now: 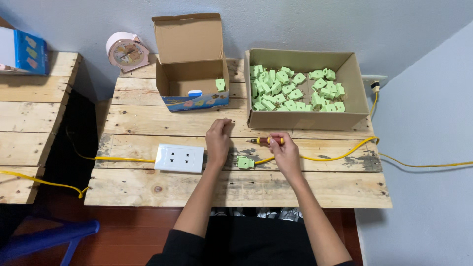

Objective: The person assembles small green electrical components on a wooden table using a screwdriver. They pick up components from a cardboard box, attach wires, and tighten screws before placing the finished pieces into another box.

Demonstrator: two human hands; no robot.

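I look down on a wooden pallet table, the largest surface in view, with a second pallet top to its left. At the table's far right stands a large open cardboard box filled with pale green plug parts. To its left is a smaller open carton with its lid raised, one green piece resting inside. Behind that carton, against the wall, leans a pink alarm clock. A yellow cable runs across the table and off both sides; it joins a white double socket block lying flat near the front left.

My left hand rests on the boards just right of the socket block, fingers curled loosely inward; I cannot tell whether they pinch anything. My right hand is closed on a small screwdriver with an orange handle, held level, its tip pointing left. Between my two hands, on the table, lies a single green plug, touching the yellow cable's end, just beside my left wrist.
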